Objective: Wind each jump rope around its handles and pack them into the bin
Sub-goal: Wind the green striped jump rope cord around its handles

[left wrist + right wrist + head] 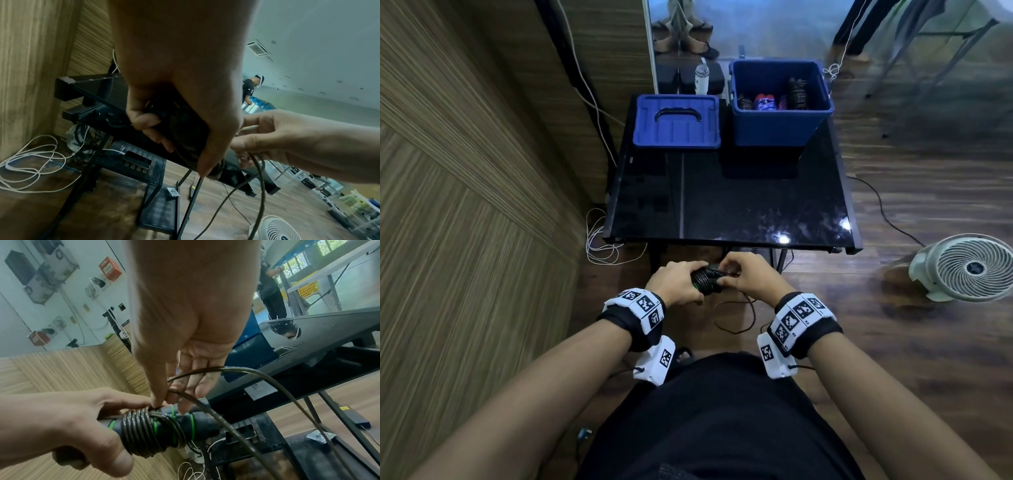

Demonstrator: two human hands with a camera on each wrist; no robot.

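Gripping the paired black handles [144,426] with their thin green rings, your left hand [677,285] has its fingers curled tight round the bundle, held in the air in front of the near edge of the glossy black table [722,205]. Several neat turns of the smooth, dark, wire-like rope [236,423] already circle the handles side by side, and the loose remainder arcs away and hangs in a slack loop toward the wooden floor. Your right hand [748,278] sits just beside the left, its thumb and forefinger pinching the rope right where it meets the coil, the other fingers fairly straight behind it. On the far right corner of the table stands the deep blue plastic bin [780,126], rectangular with a thick rim, holding several wound ropes upright along its near wall. Its flat ribbed lid [676,121], with a black arched handle, lies on the far left corner just beside it. A round white fan [969,267] with a spiral grille rests on the floor to the right.
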